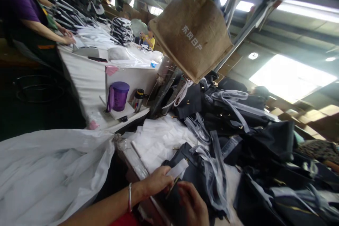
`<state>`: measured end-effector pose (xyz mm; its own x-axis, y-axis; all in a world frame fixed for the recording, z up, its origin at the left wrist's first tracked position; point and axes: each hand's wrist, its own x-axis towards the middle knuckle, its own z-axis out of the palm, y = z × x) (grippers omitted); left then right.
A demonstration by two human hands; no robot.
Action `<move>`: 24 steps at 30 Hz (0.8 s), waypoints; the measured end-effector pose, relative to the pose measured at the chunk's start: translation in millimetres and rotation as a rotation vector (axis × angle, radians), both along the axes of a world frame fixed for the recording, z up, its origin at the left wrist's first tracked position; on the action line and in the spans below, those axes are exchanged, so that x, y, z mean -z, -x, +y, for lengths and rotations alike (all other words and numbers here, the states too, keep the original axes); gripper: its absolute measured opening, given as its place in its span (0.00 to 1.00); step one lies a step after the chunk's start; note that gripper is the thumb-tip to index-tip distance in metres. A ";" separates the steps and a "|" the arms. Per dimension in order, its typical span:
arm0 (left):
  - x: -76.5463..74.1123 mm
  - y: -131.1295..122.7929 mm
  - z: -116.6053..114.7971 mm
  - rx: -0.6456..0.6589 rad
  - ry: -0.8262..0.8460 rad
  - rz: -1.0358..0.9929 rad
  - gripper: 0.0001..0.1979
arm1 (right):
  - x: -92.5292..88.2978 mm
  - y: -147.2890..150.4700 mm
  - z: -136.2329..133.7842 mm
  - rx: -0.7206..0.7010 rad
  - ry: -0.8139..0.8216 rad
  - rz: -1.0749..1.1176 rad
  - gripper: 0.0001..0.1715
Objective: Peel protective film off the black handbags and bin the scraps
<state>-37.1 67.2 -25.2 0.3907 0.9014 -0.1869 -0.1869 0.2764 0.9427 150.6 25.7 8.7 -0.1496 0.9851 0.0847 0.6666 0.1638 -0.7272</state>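
My left hand point(156, 180), with a bracelet on the wrist, pinches a small white strip point(178, 168) at the table's near edge. Just right of it, my right hand point(194, 204) curls its fingers on a dark navy bag point(190, 169) with plastic-wrapped handles. A thin brass-coloured piece point(172, 185) shows between the two hands; which hand holds it I cannot tell. The palm side of my right hand is hidden.
More dark bags point(254, 137) are heaped to the right, with white packets point(159, 139) in the middle. White plastic sheeting point(53, 173) hangs at the left. A burlap bag point(192, 30) hangs overhead. A purple cup point(119, 96) and a flask point(138, 99) stand on a shelf. A co-worker's arm point(46, 31) reaches over the far table.
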 end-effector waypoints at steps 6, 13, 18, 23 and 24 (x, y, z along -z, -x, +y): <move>1.5 4.6 -0.2 0.014 -0.017 0.025 0.04 | -3.0 34.4 34.8 -0.214 -0.025 0.055 0.16; -0.6 8.6 -4.5 0.064 -0.035 0.049 0.05 | -4.0 30.1 30.9 -0.030 0.074 0.038 0.23; -3.2 3.6 -4.9 -0.015 -0.046 0.050 0.11 | -0.5 35.9 32.5 0.022 0.133 0.238 0.26; 4.7 -8.9 1.5 -0.055 0.023 -0.003 0.24 | 8.9 38.3 26.6 0.157 0.117 0.293 0.32; 4.7 -8.6 2.5 -0.050 0.031 -0.019 0.25 | 11.1 40.0 25.6 0.187 0.112 0.302 0.32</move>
<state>-28.5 69.7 -29.9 0.3493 0.9137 -0.2079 -0.2189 0.2953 0.9300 110.6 51.4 -2.4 0.0495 0.9987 -0.0125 0.4302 -0.0327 -0.9022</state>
